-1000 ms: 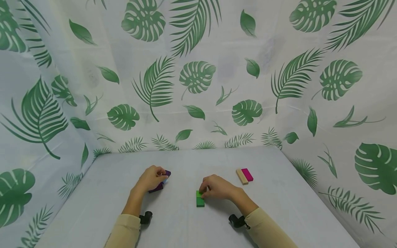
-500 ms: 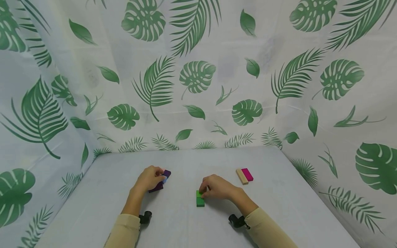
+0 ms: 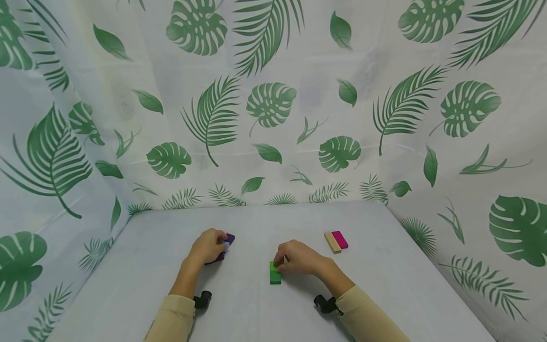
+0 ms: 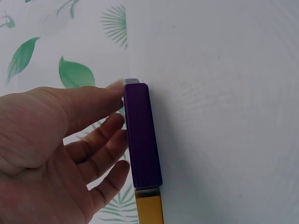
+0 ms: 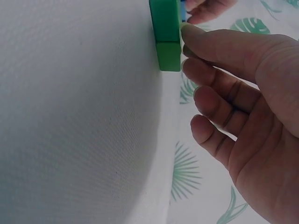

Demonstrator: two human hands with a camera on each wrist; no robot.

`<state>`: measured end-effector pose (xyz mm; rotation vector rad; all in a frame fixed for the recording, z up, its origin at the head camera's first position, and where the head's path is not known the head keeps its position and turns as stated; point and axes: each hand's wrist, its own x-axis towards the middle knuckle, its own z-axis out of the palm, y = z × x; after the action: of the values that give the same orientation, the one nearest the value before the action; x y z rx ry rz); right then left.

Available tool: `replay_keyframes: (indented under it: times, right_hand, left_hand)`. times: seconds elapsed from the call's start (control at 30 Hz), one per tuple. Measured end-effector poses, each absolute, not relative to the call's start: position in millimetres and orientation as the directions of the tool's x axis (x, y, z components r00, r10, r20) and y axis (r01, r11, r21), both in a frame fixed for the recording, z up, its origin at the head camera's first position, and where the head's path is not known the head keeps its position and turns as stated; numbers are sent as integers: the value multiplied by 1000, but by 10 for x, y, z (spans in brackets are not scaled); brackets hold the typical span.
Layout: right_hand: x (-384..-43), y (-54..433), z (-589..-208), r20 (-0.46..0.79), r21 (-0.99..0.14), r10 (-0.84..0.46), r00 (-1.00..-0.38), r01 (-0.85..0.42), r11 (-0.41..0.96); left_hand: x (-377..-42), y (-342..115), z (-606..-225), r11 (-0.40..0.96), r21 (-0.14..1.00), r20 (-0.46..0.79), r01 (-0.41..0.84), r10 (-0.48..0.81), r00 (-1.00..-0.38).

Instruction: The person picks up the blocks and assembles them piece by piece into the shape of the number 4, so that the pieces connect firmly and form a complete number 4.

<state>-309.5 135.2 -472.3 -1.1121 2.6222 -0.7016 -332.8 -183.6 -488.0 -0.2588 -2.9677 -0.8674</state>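
My left hand (image 3: 208, 247) is at a group of small blocks left of centre, its thumb and index finger pinching a light-blue block (image 3: 226, 246). A dark purple block (image 3: 231, 238) lies just beyond the fingertips, and a second purple block (image 4: 142, 135) is on the near side. In the left wrist view an orange-yellow block (image 4: 150, 210) continues the row. At the table's middle, my right hand (image 3: 301, 258) holds a light green block (image 3: 273, 266) between thumb and index finger. A darker green block (image 3: 275, 278) touches its near end. My palms hide part of both groups.
A tan block (image 3: 332, 242) and a magenta block (image 3: 340, 239) lie side by side at the back right of the white table (image 3: 256, 313). Leaf-print cloth (image 3: 273, 142) hangs behind and at both sides. Each wrist carries a small black camera (image 3: 325, 304).
My left fingers have shifted slightly, so more of the light-blue block shows than a second ago. The right hand and the green blocks have stayed in place.
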Motion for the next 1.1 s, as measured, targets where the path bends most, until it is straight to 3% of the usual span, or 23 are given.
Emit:
replay_keyframes:
  times: [0.63,1.1]
  right_hand:
    - [-3110,1369,-4739,1,-504,-719,-695,-622,600]
    - [-3109,1374,-4738,11,-505,-724,-690,-629,592]
  left_hand:
    - [-3290,-1817,-4844,789,605,47,107,100,-994]
    - [-3261,-1739,-4816,794,587,63,161,153,-986]
